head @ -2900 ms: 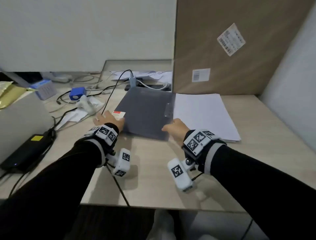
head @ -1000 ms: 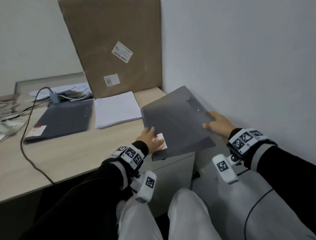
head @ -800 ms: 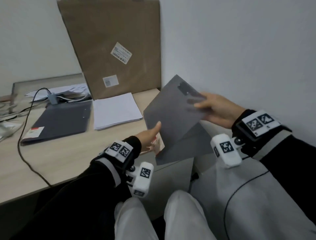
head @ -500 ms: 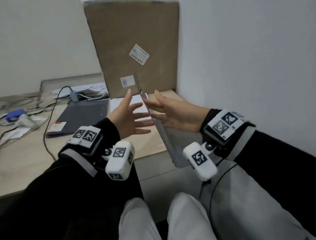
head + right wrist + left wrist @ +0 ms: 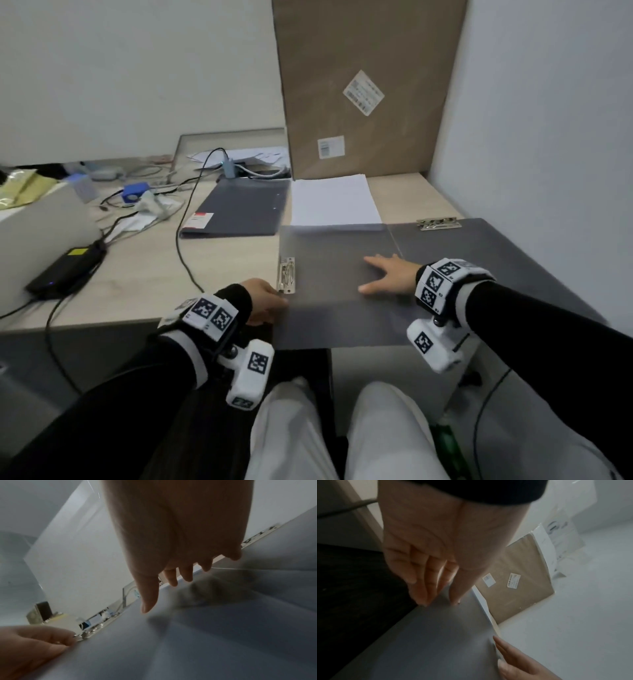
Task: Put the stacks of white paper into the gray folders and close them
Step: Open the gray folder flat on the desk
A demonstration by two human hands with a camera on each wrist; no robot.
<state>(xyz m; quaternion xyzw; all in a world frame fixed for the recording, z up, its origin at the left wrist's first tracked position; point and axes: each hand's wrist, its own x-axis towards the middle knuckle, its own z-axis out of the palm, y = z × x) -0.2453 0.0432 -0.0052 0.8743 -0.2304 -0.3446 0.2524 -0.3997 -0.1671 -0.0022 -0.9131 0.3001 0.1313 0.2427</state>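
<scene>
Gray plastic spreads wide in front of you: the open folder (image 5: 342,274) lies flat at the near right corner of the desk (image 5: 154,274), its near edge hanging over the desk's lip, so both covers need holding down. Your right hand (image 5: 387,275) does that, fingers straight and spread, palm pressing the left cover near the spine crease and gripping nothing. Your left hand (image 5: 262,299) sits at the cover's left edge by the metal clip (image 5: 286,275), fingertips curled toward it; whether they actually pinch the clip or only touch the edge, I cannot tell (the wrist views are too blurred there). A second clip (image 5: 438,223) sits at the far edge of the right cover. The stack of white paper (image 5: 334,202) waits just beyond the folder, touching or slightly under its far edge, an easy reach. A closed folder (image 5: 239,212) lies to the paper's left, beside a cable (image 5: 185,219), probably already done.
</scene>
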